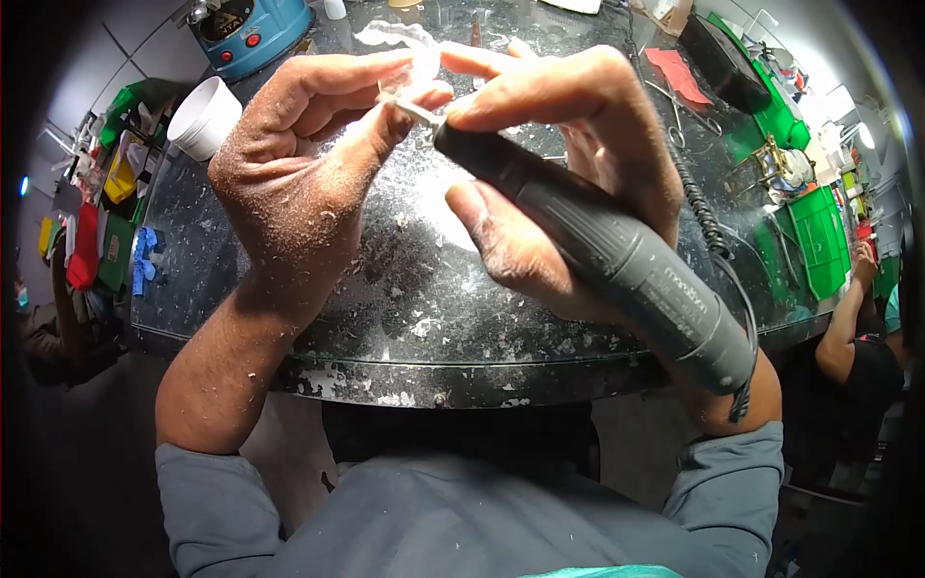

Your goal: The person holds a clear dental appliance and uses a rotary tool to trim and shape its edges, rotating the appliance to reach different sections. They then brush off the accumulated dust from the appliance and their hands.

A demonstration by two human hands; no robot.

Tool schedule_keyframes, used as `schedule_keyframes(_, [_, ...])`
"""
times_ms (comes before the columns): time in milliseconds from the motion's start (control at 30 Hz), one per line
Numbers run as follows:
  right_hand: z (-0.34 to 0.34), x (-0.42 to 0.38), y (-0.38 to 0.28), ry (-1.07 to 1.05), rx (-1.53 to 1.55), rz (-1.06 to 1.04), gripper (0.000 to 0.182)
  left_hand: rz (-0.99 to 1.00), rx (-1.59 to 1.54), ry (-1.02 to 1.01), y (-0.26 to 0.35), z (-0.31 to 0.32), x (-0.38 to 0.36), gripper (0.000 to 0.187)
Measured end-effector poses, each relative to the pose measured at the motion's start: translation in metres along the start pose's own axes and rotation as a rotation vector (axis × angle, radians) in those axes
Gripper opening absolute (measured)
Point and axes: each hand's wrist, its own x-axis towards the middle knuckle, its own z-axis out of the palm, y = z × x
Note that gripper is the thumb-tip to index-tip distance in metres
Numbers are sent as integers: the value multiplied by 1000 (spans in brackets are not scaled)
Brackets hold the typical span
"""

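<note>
My left hand (299, 173), dusted with pale powder, pinches a clear, curved plastic piece that looks like a dental splint (420, 56) between thumb and fingertips. Wrapped round a black rotary handpiece (607, 246) is my right hand (602, 106), its thumb below and fingers above. The handpiece's light-coloured bit (416, 111) points up and left to my left thumb, close to the underside of the clear piece. Whether the bit touches the piece is hard to make out in the glare. My right index finger reaches the clear piece's right side.
Pale dust and chips cover the black worktable (405, 328). A white cup (205, 118) and a blue machine (252, 37) stand at the left. Scissors (679, 111), red paper (677, 75), a coiled cord (703, 207) and a green tray (817, 241) are at right. Other people sit at both sides.
</note>
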Motion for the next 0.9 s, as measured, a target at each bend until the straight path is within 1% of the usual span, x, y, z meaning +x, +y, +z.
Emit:
schedule_keyframes(33, [0, 0, 0, -3, 10, -20, 38, -8, -12, 6, 0, 0, 0, 16])
schedule_keyframes(67, [0, 1, -5, 24, -60, 8, 38, -9, -12, 6, 0, 0, 0, 16])
schedule_keyframes(133, [1, 0, -2, 16, -33, -3, 38, 17, 32, -4, -1, 0, -1, 15])
schedule_keyframes(233, [0, 0, -3, -24, -21, 11, 38, 30, 2, -2, 0, -1, 0, 16])
schedule_keyframes(300, [2, -1, -1, 43, -67, 0, 39, 39, 39, -6, -2, -1, -1, 16])
schedule_keyframes(367, [1, 0, -2, 43, -9, 21, 40, 50, 77, -9, -2, -1, -1, 17])
schedule_keyframes(433, [-1, 0, -6, -39, -120, -18, 42, 13, 28, -15, 0, -1, -2, 17])
schedule_keyframes(467, [-1, -1, -9, -27, -132, 21, 43, 13, 28, -16, 0, -1, -2, 17])
schedule_keyframes(533, [3, -1, -3, 7, -85, -2, 43, 49, 133, -30, 1, -1, -2, 17])
schedule_keyframes(600, [3, 0, -3, 40, -38, -25, 44, 31, 82, -19, 0, 0, -1, 17])
schedule_keyframes(667, [-1, 0, -8, -70, -149, -33, 43, 13, 32, -7, 0, 0, -1, 17])
schedule_keyframes(700, [0, 0, -5, -70, -149, -33, 43, 14, 46, -13, -1, 0, -2, 16])
schedule_keyframes(767, [3, -1, 3, 20, -69, -73, 43, 16, 59, -18, -1, 0, -3, 16])
schedule_keyframes(833, [2, -1, -4, 28, -71, -57, 43, 23, 44, -21, -2, -1, -2, 16])
schedule_keyframes(900, [-2, 0, -13, -101, -226, 7, 41, 6, 57, -12, -1, 0, -2, 16])
